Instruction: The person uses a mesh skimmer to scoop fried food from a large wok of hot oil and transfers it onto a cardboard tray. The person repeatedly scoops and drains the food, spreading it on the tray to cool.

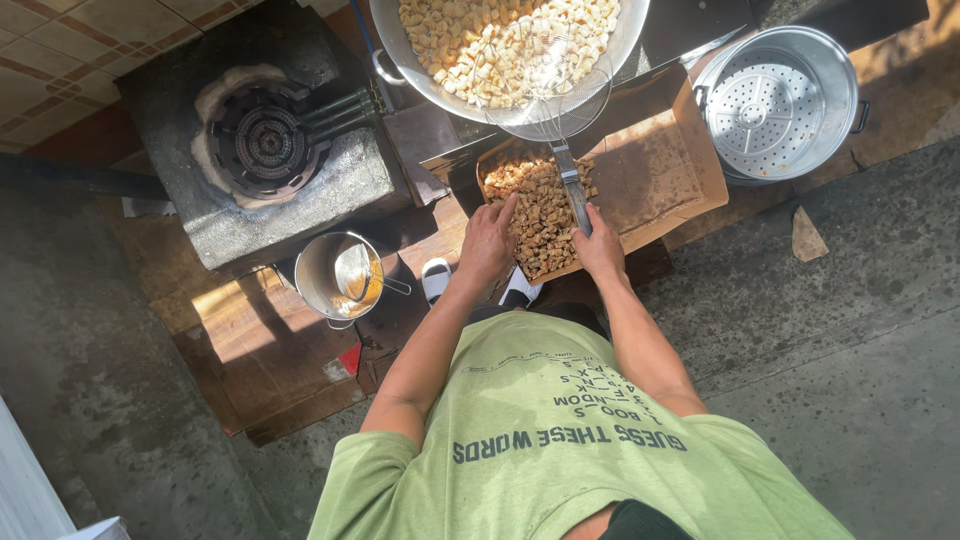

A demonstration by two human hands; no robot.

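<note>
My right hand (601, 247) grips the metal handle of a wire skimmer (552, 95) whose mesh bowl lies over a large metal wok (632, 35) filled with pale diced pieces. My left hand (489, 240) rests with fingers spread on the edge of a cardboard box (660, 170), touching the heap of browned fried pieces (535, 200) in its left half. The box's right half is bare and oil-stained.
A gas ring burner (265, 140) sits in a concrete block at upper left. Below it stands a small steel pot (335, 275) with a ladle. A perforated steamer pot (780, 100) stands at upper right. Flattened cardboard (270, 350) covers the concrete floor.
</note>
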